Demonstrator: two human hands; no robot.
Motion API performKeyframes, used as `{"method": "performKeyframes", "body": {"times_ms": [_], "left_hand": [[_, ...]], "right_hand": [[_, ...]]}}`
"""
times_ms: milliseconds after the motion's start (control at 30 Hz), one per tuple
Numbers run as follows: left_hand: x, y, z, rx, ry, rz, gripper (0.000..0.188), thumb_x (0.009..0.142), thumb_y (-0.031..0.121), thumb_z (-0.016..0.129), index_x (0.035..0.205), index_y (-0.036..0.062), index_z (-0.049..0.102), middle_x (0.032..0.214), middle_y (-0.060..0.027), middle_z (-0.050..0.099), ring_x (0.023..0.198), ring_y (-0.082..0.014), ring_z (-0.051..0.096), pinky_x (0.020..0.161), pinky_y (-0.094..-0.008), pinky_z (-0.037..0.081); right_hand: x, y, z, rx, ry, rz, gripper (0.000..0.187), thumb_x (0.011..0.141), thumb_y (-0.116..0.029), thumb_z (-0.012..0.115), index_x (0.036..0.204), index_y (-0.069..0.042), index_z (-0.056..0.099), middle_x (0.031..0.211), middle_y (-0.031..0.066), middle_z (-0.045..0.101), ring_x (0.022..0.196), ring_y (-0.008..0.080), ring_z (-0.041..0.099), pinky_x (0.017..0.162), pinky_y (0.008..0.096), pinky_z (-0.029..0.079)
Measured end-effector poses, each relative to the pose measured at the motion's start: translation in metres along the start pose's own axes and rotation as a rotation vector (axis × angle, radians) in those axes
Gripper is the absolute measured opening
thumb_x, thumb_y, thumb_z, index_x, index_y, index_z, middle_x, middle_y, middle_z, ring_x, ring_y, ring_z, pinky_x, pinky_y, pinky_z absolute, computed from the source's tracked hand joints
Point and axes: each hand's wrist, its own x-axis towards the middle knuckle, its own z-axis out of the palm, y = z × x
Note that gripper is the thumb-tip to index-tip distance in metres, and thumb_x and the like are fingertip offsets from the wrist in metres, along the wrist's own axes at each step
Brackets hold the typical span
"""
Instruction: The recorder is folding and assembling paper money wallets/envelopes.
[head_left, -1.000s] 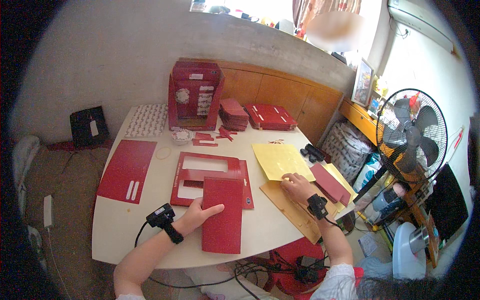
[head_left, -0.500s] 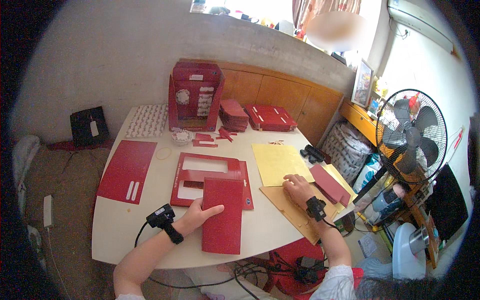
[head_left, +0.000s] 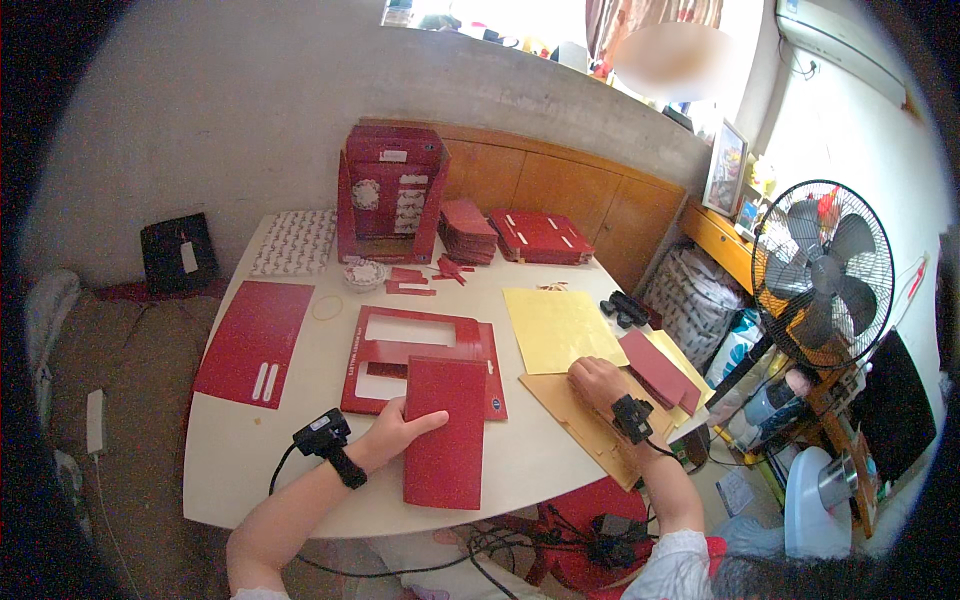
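My left hand (head_left: 398, 438) is closed on the left edge of a red card panel (head_left: 445, 460), thumb on top. The panel overlaps a red die-cut card with window openings (head_left: 408, 328) that lies flat on the table. Over to the right, my right hand (head_left: 597, 384) rests with curled fingers where a yellow sheet (head_left: 555, 325) meets a stack of tan envelope-like sheets (head_left: 572, 412). Its fingertips are hidden, so whatever they pinch cannot be made out. Close to that hand lies a stack of dark red cards (head_left: 658, 370).
A red display box (head_left: 440, 190) stands at the back, beside a stack of red cards (head_left: 467, 232) and red flat boxes (head_left: 542, 236). A red sheet (head_left: 255, 342), a sheet of small white pieces (head_left: 293, 242) and a bowl (head_left: 364, 274) lie leftward. A black fan (head_left: 824, 272) stands right.
My right hand's fingers have drawn in and curled at the yellow sheet's lower edge. My left hand and the red card panel have hardly moved.
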Motion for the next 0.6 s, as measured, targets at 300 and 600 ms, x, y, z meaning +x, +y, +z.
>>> {"method": "performKeyframes", "body": {"times_ms": [300,600], "left_hand": [[-0.0004,-0.0006,0.0012,-0.023,0.016,0.008,0.047,0.080,0.026,0.063,0.111,-0.0041,0.046,0.106,-0.0129,0.056,0.096,-0.0183,0.055,0.083,-0.0308,0.044],[0.0005,-0.0022,-0.0003,-0.038,-0.001,-0.013,0.047,0.079,0.023,0.063,0.113,-0.0024,0.045,0.108,-0.0116,0.055,0.097,-0.0187,0.055,0.085,-0.0321,0.044]], "right_hand": [[0.0009,-0.0038,-0.0017,0.019,0.023,0.019,0.005,0.076,-0.011,0.051,0.074,-0.007,0.050,0.073,0.0082,0.056,0.071,0.0231,0.058,0.065,0.0332,0.048],[0.0017,-0.0040,0.0011,0.041,0.035,0.051,0.005,0.076,-0.011,0.051,0.073,-0.007,0.049,0.070,0.0087,0.056,0.068,0.0243,0.059,0.061,0.0343,0.048]]}}
